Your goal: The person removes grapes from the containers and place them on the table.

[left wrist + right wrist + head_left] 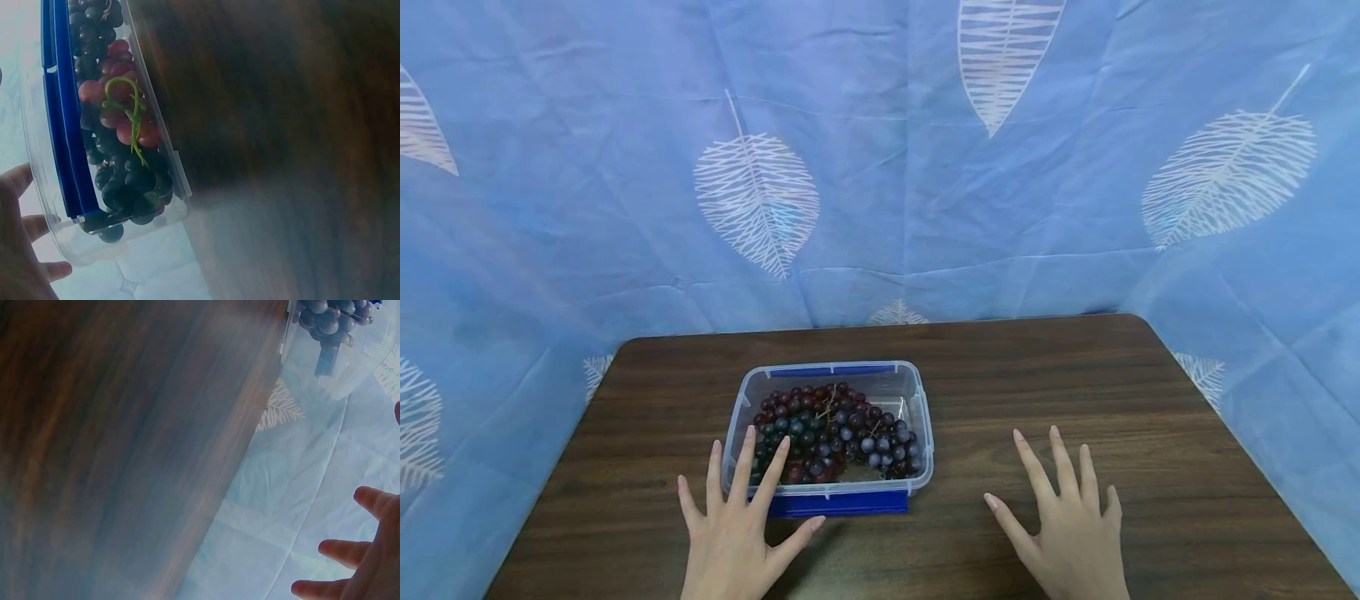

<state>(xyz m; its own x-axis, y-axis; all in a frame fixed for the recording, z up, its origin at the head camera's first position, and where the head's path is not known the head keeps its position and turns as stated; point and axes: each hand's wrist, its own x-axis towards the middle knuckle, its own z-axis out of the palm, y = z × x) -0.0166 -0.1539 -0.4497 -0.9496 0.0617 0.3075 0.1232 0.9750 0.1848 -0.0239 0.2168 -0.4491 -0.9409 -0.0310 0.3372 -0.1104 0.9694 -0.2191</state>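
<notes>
Clear rect. plastic box (928, 442) w/ blue clips (850, 503) stands on dark brown wooden surface (1000, 375); inside it, round dark-purple & red grapes (847, 434). L hand (730, 533), fingers spread apart, is at box's near side; if touching, from here I cannot tell. R hand (1071, 533), also spread, is well apart.

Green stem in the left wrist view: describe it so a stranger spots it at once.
On the wooden table sits a clear box with a blue clip. Inside, against red grapes, is the green stem: thin and hooked, unlike the round fruit around it.
</notes>
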